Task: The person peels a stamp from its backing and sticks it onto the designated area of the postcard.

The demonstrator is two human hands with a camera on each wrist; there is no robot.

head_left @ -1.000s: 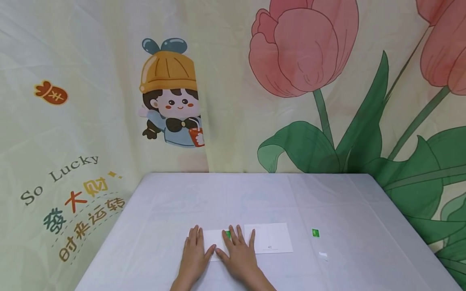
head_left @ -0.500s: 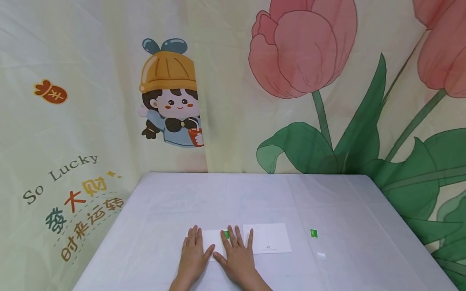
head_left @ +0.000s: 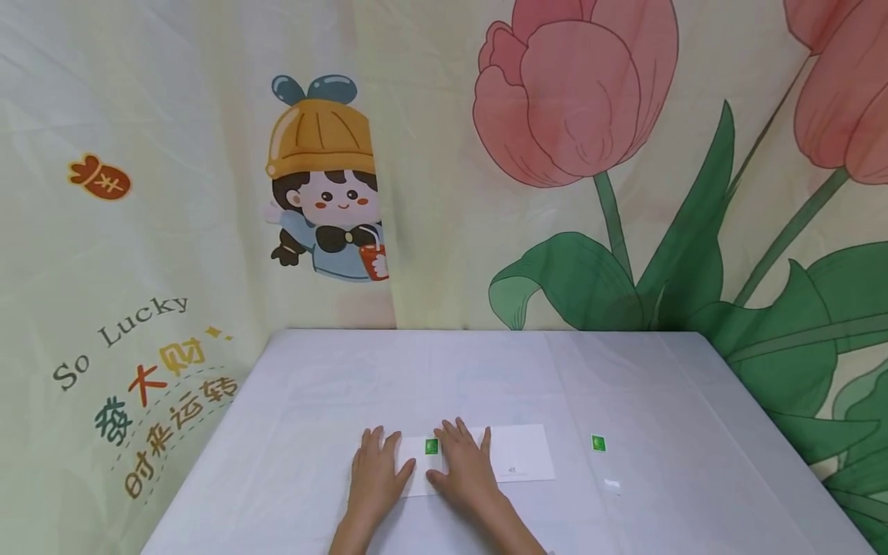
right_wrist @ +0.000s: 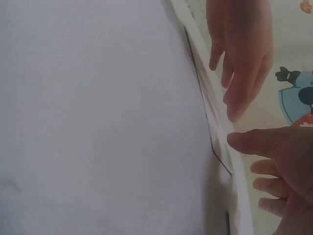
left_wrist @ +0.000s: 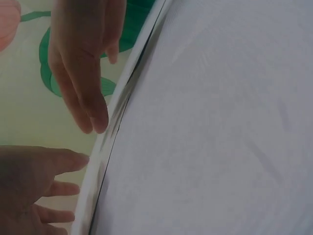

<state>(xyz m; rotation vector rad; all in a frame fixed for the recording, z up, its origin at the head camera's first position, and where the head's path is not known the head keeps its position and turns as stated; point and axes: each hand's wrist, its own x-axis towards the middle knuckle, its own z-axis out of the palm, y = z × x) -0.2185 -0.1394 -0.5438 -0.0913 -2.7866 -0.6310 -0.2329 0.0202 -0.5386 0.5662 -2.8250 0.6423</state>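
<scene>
In the head view a white envelope [head_left: 414,486] lies flat on the table between my hands, with a small green stamp [head_left: 432,446] at its upper right. My left hand [head_left: 377,472] rests over the envelope's left end, fingers spread. On the other side, my right hand [head_left: 466,469] lies over its right end, fingers extended beside the stamp and thumb toward the envelope. Their fingers cover both ends of it. Both hands also show in the two wrist views, where the envelope and stamp are out of sight.
A second white envelope [head_left: 523,451] with a small printed mark lies right of my right hand, partly behind it. Farther right are another green stamp [head_left: 598,443] and a small shiny clear piece [head_left: 612,486]. The white-covered table [head_left: 333,378] ends at a printed curtain [head_left: 444,193].
My right hand has shifted slightly right and off the stamp, which now shows whole. My left hand has moved a little right, its fingers more spread. The envelopes stay in place.
</scene>
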